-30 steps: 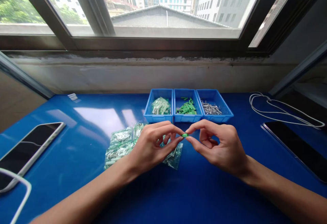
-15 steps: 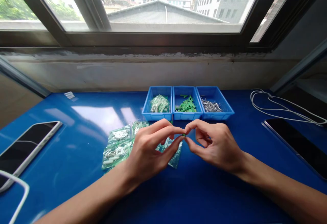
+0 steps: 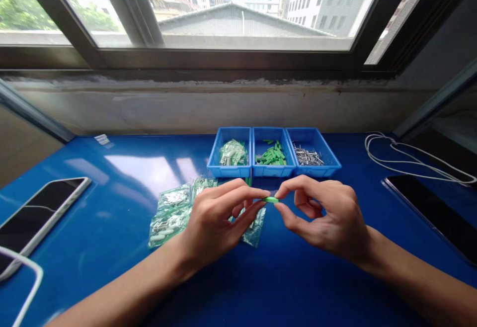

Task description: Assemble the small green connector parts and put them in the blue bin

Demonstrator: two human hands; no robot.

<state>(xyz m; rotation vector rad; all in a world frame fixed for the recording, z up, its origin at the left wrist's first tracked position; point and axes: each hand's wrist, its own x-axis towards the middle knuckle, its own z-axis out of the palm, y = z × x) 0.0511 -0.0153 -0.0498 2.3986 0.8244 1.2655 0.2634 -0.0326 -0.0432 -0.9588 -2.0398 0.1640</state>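
A small green plastic wall plug [image 3: 271, 200] is held level between my two hands, just above the blue table. My left hand [image 3: 223, 215] pinches its left end between thumb and forefinger. On its right end sit the thumb and forefinger of my right hand [image 3: 326, 212], the other fingers curled in. Beyond my hands, a blue bin [image 3: 274, 170] contains loose green plugs of the same kind. Clear green-tinted packets [image 3: 173, 212] with small metal and pale parts lie beside and partly behind my left hand.
A left bin [image 3: 229, 171] contains packets, and a right bin [image 3: 316, 170] contains metal screws [image 3: 307, 155]. Phones lie at both sides, a white-edged one [image 3: 40, 212] on the left and a dark one [image 3: 432, 212] on the right. A white cable [image 3: 417, 160] coils at right, below the window.
My right hand has shifted slightly right, away from my left fingertips. More of the green wall plug now shows between the hands. My left hand has barely moved.
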